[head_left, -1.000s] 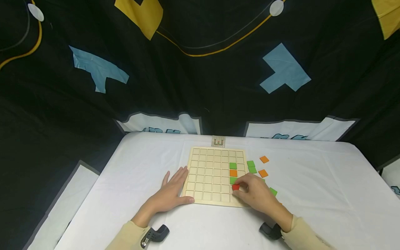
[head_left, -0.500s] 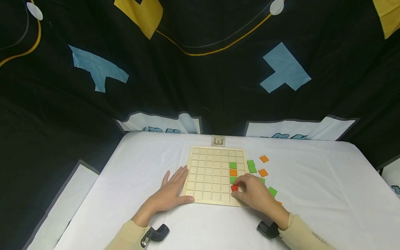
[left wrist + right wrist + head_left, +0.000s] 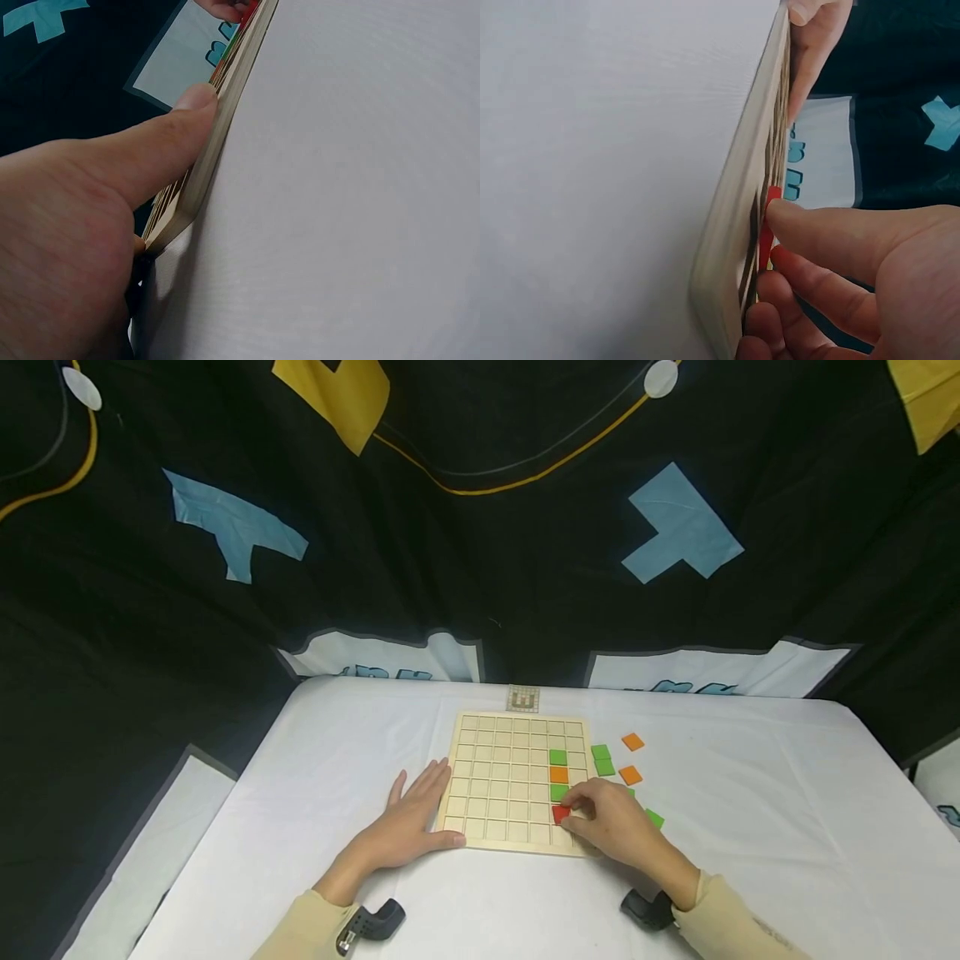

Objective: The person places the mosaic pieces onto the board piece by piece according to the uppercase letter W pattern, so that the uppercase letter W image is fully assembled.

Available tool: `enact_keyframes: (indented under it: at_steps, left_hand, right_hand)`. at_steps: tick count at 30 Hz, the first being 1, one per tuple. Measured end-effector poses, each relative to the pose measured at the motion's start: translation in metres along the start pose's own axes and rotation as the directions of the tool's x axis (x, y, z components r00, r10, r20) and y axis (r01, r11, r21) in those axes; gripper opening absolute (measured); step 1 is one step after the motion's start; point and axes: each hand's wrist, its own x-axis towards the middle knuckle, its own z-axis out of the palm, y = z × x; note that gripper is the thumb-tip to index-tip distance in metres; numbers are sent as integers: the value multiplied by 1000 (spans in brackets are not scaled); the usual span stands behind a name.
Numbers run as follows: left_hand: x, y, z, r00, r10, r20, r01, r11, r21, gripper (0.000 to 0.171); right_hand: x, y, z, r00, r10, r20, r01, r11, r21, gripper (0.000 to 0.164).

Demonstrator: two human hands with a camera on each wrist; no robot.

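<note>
A wooden grid board (image 3: 498, 845) lies on the white-covered table. My right hand (image 3: 618, 822) is over its right side and pinches a red square tile (image 3: 560, 814) by thumb and fingertips. In the right wrist view the red tile (image 3: 766, 229) stands slightly tilted against the grid. Above it in the same column sit a green tile (image 3: 558, 792), an orange tile (image 3: 558, 774) and another green tile (image 3: 558, 757). My left hand (image 3: 408, 822) rests along the board's left edge with fingers extended. Its thumb (image 3: 169, 139) touches the front left corner.
Loose green tiles (image 3: 604, 767) and orange tiles (image 3: 633, 742) lie to the right of the board, some partly hidden by my right hand. A small card with a grid pattern (image 3: 523, 698) lies beyond the board's far edge. A black curtain (image 3: 480, 568) hangs behind the table.
The red tile has shifted slightly left and toward the board's near edge in my right hand's pinch. My left hand has stayed in place.
</note>
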Motion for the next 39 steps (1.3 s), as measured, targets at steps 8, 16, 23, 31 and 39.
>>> enact_keyframes:
  at_steps: [8, 16, 23, 31, 39]
  left_hand:
    - [0, 0, 0, 1000, 15, -5, -15, 1000, 6, 106]
    - [1, -1, 1, 1000, 15, -8, -15, 1000, 5, 106]
    - [1, -1, 2, 1000, 8, -10, -8, 1000, 0, 106]
    - [0, -1, 2, 1000, 0, -5, 0, 1000, 2, 106]
    - [0, 0, 0, 1000, 2, -5, -2, 1000, 8, 106]
  right_hand:
    - [1, 0, 2, 1000, -13, -25, 13, 1000, -13, 15]
    - [3, 0, 2, 999, -16, -33, 16, 1000, -7, 14]
    - [4, -1, 3, 1000, 14, -26, -14, 1000, -5, 15]
    - [-2, 3, -4, 999, 6, -38, -5, 999, 41, 20]
    - [-11, 13, -19, 998, 14, -61, -7, 994, 110, 21]
